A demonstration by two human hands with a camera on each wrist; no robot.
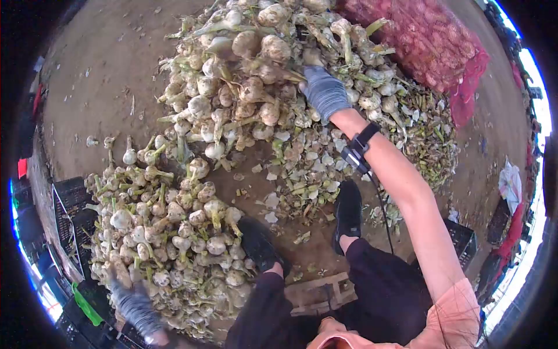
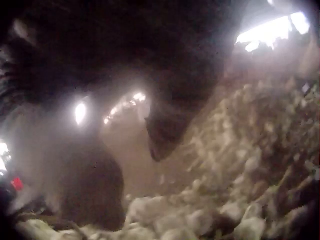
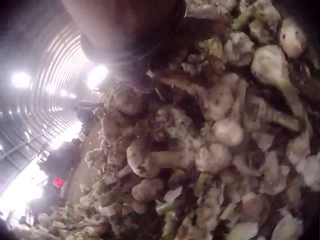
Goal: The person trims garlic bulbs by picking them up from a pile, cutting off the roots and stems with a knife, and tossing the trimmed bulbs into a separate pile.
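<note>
Garlic [image 1: 276,49] lies in two heaps on a brown floor [image 1: 93,116]: a far heap [image 1: 250,93] ahead of my feet and a near heap [image 1: 174,232] at my left. Many bulbs [image 3: 228,131] carry their stems [image 3: 170,159]. My right hand [image 1: 326,93], in a grey glove, reaches among the bulbs of the far heap; its fingertips are partly hidden there, so I cannot tell whether it grasps one. My left hand [image 1: 133,302], also gloved, is blurred at the outer edge of the near heap; its fingers look spread and released, with nothing seen in them. The left wrist view is too blurred to add detail. Loose peel and scraps [image 1: 308,168] cover the floor between my right shoe [image 1: 349,209] and the far heap; my left shoe [image 1: 258,241] stands against the near heap. A filled red net sack [image 1: 430,41] lies beyond, and a black crate [image 1: 75,221] stands beside the near heap.

For good handling, I judge it best to take bulbs from the top of the far heap, closing the fingers round the bulb itself, since a tug on a tangled stem could drag its neighbours down. Setting each one down gently should limit bruising, and keeping my feet planted should spare the bulbs at the heap's edge.
</note>
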